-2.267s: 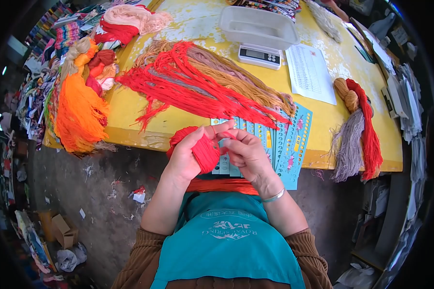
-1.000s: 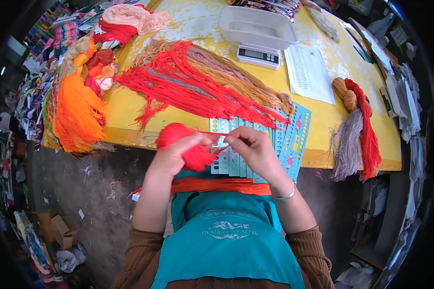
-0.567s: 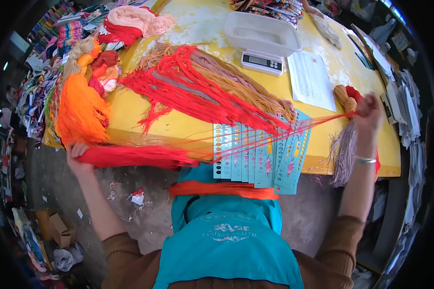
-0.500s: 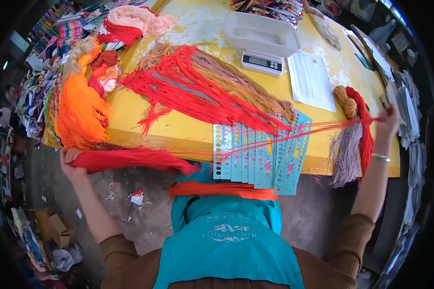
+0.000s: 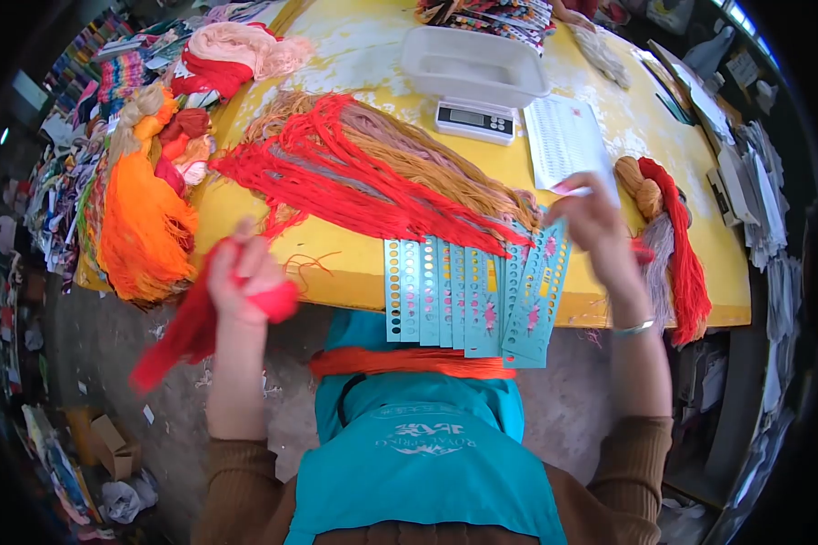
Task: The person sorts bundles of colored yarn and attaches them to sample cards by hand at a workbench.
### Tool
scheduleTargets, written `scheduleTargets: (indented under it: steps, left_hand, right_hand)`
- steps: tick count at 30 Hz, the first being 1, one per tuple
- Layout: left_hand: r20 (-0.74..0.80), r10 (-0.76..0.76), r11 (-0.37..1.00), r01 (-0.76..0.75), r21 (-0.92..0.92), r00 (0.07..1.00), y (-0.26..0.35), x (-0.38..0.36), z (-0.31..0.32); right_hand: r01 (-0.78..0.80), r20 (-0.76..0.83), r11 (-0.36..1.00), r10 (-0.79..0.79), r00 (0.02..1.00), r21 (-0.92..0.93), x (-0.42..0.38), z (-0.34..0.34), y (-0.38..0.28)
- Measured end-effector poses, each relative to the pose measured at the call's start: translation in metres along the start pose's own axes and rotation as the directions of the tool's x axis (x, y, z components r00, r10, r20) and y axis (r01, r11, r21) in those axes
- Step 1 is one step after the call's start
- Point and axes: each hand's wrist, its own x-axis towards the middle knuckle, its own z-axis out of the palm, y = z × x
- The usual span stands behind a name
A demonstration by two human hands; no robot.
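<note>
My left hand (image 5: 244, 277), slightly blurred, is closed around a bundle of red thread (image 5: 186, 331) in front of the table's left edge. One part of the bundle hangs down to the left, and another bulges out right of the fingers. Over the teal punched cards (image 5: 468, 291), my right hand (image 5: 591, 218) is raised with its fingers pinched, smeared by motion. A short red thread tail (image 5: 643, 250) shows beside that wrist; the strands inside the fingers are mostly hidden. Behind the cards lies a long pile of red threads (image 5: 364, 186) over brown and mauve ones (image 5: 436, 154).
Orange skeins (image 5: 145, 218) lie at the left, with a pink skein (image 5: 250, 47) behind. A digital scale (image 5: 474, 123), clear plastic tub (image 5: 473, 68) and printed sheet (image 5: 568, 136) are at the back. Brown, red and grey skeins (image 5: 668, 236) hang at the right edge. Orange-red thread (image 5: 409, 363) crosses my lap.
The strands stretched between my hands no longer span them. My right hand has come inward from the far right to above the cards; my left has moved right and up with the bundle.
</note>
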Motion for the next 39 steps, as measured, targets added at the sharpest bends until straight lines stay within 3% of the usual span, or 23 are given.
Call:
scheduleTargets:
  steps: [1, 2, 3, 4, 6, 9, 13, 15, 16, 18, 19, 22, 27, 28, 32, 34, 39]
  left_hand:
    - [-0.013, -0.093, 0.994, 0.094, 0.052, 0.996, -0.020, 0.012, 0.012]
    - [-0.171, -0.138, 0.988, 0.148, 0.046, 0.976, -0.043, 0.017, 0.021]
    - [-0.239, -0.184, 0.950, 0.235, 0.205, 0.953, -0.059, 0.027, 0.038]
    - [-0.208, -0.273, 0.892, 0.328, 0.312, 0.939, -0.071, 0.037, 0.050]
    - [-0.264, -0.331, 0.769, 0.422, 0.481, 0.906, -0.097, 0.052, 0.069]
    - [-0.233, -0.419, 0.764, 0.479, 0.432, 0.878, -0.123, 0.060, 0.062]
    - [-0.285, -0.410, 0.777, 0.496, 0.388, 0.866, -0.139, 0.064, 0.050]
    - [-0.357, -0.361, 0.809, 0.480, 0.340, 0.862, -0.143, 0.066, 0.046]
    - [-0.359, -0.361, 0.808, 0.481, 0.339, 0.860, -0.145, 0.067, 0.043]
    - [-0.392, -0.333, 0.782, 0.484, 0.394, 0.858, -0.149, 0.068, 0.038]
    - [-0.393, -0.333, 0.781, 0.485, 0.394, 0.857, -0.149, 0.068, 0.038]
    - [-0.565, -0.316, 0.693, 0.592, 0.411, 0.762, -0.146, 0.072, 0.032]
    - [-0.598, -0.452, 0.631, 0.711, 0.311, 0.662, -0.146, 0.068, 0.035]
    - [-0.627, -0.423, 0.677, 0.688, 0.260, 0.654, -0.151, 0.066, 0.038]
    - [-0.613, -0.400, 0.674, 0.672, 0.306, 0.681, -0.158, 0.070, 0.027]
    - [-0.537, -0.453, 0.603, 0.688, 0.403, 0.712, -0.165, 0.074, 0.025]
    - [-0.524, -0.333, 0.604, 0.604, 0.520, 0.784, -0.182, 0.076, 0.032]
  right_hand:
    - [-0.064, 0.140, 0.995, 0.053, 0.989, 0.075, 0.001, 0.025, 0.005]
    - [-0.124, 0.235, 0.986, 0.095, 0.967, 0.108, 0.000, 0.045, 0.003]
    - [-0.187, 0.328, 0.973, 0.135, 0.935, 0.135, -0.001, 0.061, 0.001]
    - [-0.187, 0.382, 0.968, 0.111, 0.917, 0.167, -0.001, 0.075, 0.000]
    - [-0.206, 0.459, 0.952, 0.083, 0.884, 0.225, -0.001, 0.092, 0.004]
    - [-0.187, 0.475, 0.934, 0.021, 0.880, 0.305, -0.001, 0.106, 0.016]
    - [-0.197, 0.446, 0.920, 0.027, 0.895, 0.339, -0.001, 0.114, 0.034]
    - [-0.035, 0.224, 0.974, -0.017, 0.974, 0.226, -0.002, 0.122, 0.040]
    - [-0.037, 0.225, 0.973, -0.016, 0.974, 0.227, 0.000, 0.124, 0.046]
    - [0.248, -0.008, 0.958, -0.251, 0.968, -0.141, 0.005, 0.129, 0.061]
    - [0.247, -0.007, 0.959, -0.250, 0.968, -0.140, 0.007, 0.129, 0.065]
    - [-0.010, -0.126, 1.000, 0.007, 0.992, -0.022, 0.019, 0.127, 0.084]
    - [-0.096, -0.092, 0.995, 0.098, 0.991, 0.034, 0.023, 0.127, 0.109]
    - [-0.088, -0.090, 0.995, 0.092, 0.992, 0.045, 0.022, 0.127, 0.108]
    - [-0.115, -0.061, 0.988, 0.122, 0.991, 0.104, 0.023, 0.126, 0.114]
    - [-0.104, -0.011, 0.963, 0.110, 0.994, 0.249, 0.025, 0.126, 0.118]
    - [-0.075, -0.055, 0.980, 0.087, 0.995, 0.185, 0.025, 0.124, 0.115]
